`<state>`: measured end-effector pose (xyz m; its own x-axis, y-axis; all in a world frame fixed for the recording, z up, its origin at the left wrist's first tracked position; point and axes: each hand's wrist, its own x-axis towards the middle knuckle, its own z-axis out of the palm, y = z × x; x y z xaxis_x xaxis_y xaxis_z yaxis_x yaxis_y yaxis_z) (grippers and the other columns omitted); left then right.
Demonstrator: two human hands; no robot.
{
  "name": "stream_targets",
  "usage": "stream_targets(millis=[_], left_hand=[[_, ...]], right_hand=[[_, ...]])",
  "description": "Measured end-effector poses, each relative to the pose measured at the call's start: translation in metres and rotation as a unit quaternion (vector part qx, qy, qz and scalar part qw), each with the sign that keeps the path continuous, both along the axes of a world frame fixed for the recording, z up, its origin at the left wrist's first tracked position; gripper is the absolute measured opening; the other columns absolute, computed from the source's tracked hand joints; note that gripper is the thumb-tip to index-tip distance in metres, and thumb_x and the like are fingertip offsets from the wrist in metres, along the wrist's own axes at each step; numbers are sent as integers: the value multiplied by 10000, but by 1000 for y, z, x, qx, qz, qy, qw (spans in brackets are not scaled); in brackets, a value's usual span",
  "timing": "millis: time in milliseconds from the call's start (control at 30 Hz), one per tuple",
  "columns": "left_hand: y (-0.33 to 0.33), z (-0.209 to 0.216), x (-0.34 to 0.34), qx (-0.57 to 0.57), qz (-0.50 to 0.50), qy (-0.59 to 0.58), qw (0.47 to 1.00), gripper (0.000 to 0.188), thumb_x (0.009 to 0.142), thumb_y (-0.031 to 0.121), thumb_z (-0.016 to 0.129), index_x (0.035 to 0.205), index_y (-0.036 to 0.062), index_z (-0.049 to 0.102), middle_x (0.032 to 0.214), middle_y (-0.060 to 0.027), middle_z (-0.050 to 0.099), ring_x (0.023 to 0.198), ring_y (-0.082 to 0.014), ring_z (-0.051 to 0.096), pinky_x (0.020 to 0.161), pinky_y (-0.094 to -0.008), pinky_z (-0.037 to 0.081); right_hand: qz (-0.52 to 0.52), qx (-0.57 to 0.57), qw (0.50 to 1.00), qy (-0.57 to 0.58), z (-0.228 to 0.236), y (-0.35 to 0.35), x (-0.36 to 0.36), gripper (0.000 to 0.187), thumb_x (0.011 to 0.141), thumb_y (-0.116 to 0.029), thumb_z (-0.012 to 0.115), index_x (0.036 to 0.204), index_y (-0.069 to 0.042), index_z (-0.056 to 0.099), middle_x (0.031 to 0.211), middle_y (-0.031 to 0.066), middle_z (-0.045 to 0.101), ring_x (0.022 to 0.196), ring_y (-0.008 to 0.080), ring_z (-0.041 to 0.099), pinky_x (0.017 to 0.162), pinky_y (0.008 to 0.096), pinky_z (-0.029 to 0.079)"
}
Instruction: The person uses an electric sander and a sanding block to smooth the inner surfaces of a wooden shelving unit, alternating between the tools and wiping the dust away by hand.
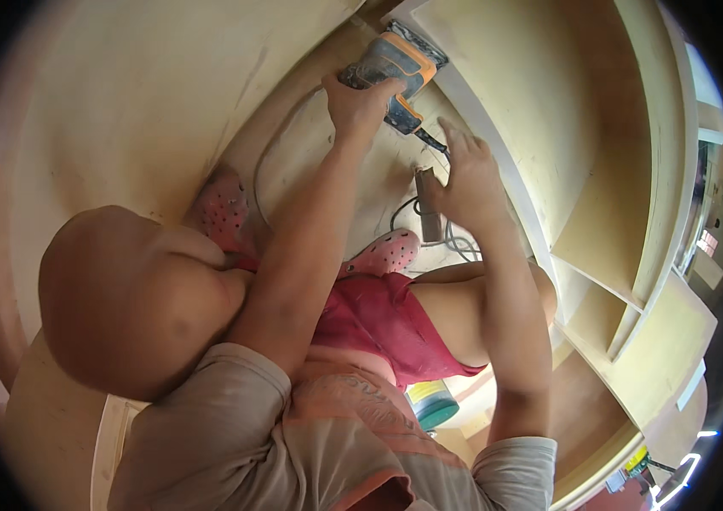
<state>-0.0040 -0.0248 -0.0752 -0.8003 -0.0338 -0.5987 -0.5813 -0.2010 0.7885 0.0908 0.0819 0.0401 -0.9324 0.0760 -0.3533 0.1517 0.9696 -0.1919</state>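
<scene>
My left hand (360,106) is closed around the body of an electric sander (385,64), dark grey with orange trim and dusty. The sander's flat pad meets a pale wooden edge at the top of the view. From its rear end a black cord (432,140) runs toward my right hand (470,175). That hand is held beside the cord, thumb and fingers apart; part of the cord passes out of sight behind it. Just below the right thumb stands a narrow brown block (428,209), partly covered by the hand.
Pale wooden panels (166,94) rise on the left, and open shelving (608,196) curves along the right. Dark cable loops (461,247) lie by my pink perforated clogs (391,253). A tub with a green end (436,410) sits beneath my legs.
</scene>
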Motion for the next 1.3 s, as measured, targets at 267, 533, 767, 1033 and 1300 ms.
stream_targets(millis=[267,533,767,1033,1300], left_hand=[[-5,9,8,-52,-106,24,993,892,612,213,812,1284,-73,298,1137,-203,517,929,-250,611,721,-367,549],[-44,-3,-80,-43,-465,65,882,556,742,152,669,1222,-62,487,1196,-173,556,986,-298,630,825,-408,525],[9,-79,-108,-531,-459,235,673,309,885,86,410,1096,31,629,1157,-195,615,1051,-358,610,902,-435,489],[-12,-59,-74,-523,-497,160,674,248,851,161,532,1006,12,657,1028,-203,657,988,-341,632,838,-436,506],[-44,-13,55,-132,-695,-252,660,421,753,103,720,1151,41,595,1046,-143,652,908,-246,642,755,-418,543]], right_hand=[[-166,-134,970,-121,-45,2,-60,551,676,-233,715,1157,-4,574,1043,212,652,1000,341,621,851,413,500],[-166,-51,976,-134,-15,11,-38,328,593,-171,669,857,24,652,843,242,654,834,375,642,748,435,515],[-205,-38,964,-167,17,27,21,276,633,-158,644,853,7,663,860,232,658,862,377,643,774,430,522],[-200,-50,974,-97,34,33,22,201,672,-115,594,832,-8,651,817,208,661,824,376,646,748,447,521],[-83,-74,993,-46,12,62,14,210,742,-145,605,891,-15,675,900,207,670,882,359,655,770,435,532]])
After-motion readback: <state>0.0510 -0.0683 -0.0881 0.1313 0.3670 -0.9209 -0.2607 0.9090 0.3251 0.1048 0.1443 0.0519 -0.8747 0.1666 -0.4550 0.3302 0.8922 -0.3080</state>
